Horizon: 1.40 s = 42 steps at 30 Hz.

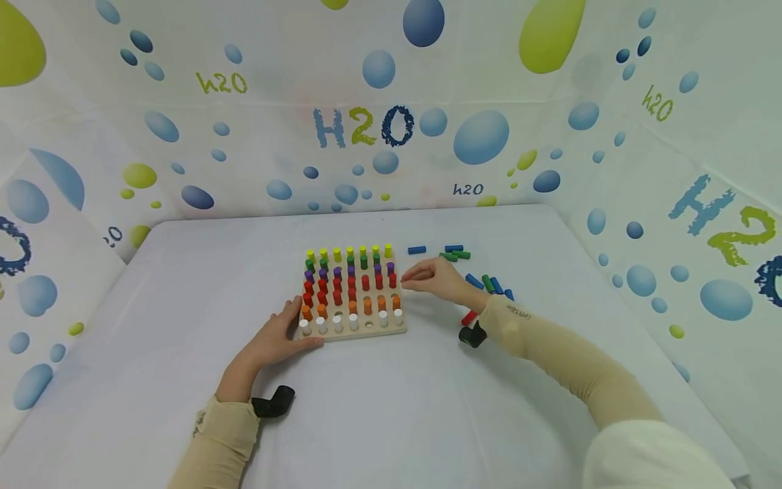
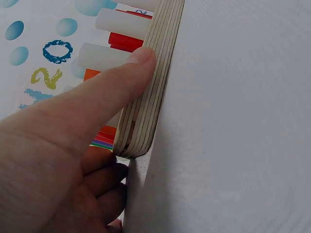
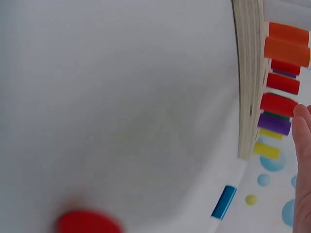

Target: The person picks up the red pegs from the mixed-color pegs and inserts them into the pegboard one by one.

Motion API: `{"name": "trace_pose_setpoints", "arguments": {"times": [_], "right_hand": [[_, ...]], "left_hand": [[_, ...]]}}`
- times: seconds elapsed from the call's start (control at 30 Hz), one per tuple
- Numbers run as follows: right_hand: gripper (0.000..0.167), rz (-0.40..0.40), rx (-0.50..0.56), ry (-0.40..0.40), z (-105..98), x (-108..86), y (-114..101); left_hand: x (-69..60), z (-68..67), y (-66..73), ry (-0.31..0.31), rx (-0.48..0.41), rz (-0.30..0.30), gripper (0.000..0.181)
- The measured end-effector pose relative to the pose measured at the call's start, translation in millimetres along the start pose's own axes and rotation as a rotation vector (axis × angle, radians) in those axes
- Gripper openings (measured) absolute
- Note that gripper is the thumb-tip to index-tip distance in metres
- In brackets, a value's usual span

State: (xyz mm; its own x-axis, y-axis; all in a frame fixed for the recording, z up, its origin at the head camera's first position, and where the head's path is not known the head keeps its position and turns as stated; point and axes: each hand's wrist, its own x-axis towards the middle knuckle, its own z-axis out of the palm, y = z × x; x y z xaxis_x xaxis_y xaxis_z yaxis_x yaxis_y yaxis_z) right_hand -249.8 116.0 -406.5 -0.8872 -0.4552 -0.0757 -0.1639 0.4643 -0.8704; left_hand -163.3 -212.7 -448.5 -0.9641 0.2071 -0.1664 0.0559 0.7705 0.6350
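A wooden pegboard (image 1: 386, 331) stands on the white table, set with rows of white, orange, red, purple, green and yellow pegs. My left hand (image 1: 277, 338) holds its near left corner. The thumb (image 2: 116, 80) lies against the front edge, and the other fingers are bent by the left side. At the board's right edge is my right hand (image 1: 441, 280), with its fingers extended. Those fingertips meet the top of a red peg (image 3: 278, 104) at the row's right end; whether they touch it I cannot tell. Much of this hand lies outside the right wrist view.
Loose blue pegs (image 1: 417, 250) and green pegs (image 1: 461, 255) lie right of the board, some behind the right hand. A loose red peg (image 1: 469, 317) lies near the right wrist. A patterned white cloth (image 1: 269, 136) hangs behind the table and at its sides.
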Motion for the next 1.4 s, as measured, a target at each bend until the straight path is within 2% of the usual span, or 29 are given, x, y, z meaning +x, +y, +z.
{"name": "trace_pose_setpoints", "arguments": {"times": [0.23, 0.57, 0.77, 0.93, 1.07, 1.3, 1.4], "right_hand": [[0.026, 0.003, 0.004, 0.01, -19.6, -12.0, 23.1], [0.029, 0.03, -0.015, 0.027, -39.9, -36.3, 35.5], [0.031, 0.017, -0.017, 0.021, -47.8, -48.1, 42.3], [0.029, -0.016, -0.041, -0.003, -53.0, -52.7, 48.5], [0.026, -0.054, -0.132, -0.039, -54.4, -54.1, 47.1], [0.019, -0.181, -0.459, -0.127, -55.6, -56.7, 44.8], [0.019, -0.218, -0.555, -0.176, -55.1, -58.0, 43.3]], "left_hand": [[0.1, -1.3, -1.3, 0.005, 0.01, 0.009, 0.107], [1.1, -2.8, -3.6, 0.011, 0.019, 0.017, 0.107], [2.5, -2.6, -4.0, 0.008, 0.021, 0.022, 0.106], [3.2, -3.7, -3.7, -0.002, 0.023, 0.001, 0.107], [3.1, -4.8, -3.9, -0.001, 0.023, -0.003, 0.107], [3.3, -4.7, -3.8, 0.001, 0.021, 0.009, 0.106], [3.0, -5.1, -3.5, -0.001, 0.019, 0.011, 0.106]]}}
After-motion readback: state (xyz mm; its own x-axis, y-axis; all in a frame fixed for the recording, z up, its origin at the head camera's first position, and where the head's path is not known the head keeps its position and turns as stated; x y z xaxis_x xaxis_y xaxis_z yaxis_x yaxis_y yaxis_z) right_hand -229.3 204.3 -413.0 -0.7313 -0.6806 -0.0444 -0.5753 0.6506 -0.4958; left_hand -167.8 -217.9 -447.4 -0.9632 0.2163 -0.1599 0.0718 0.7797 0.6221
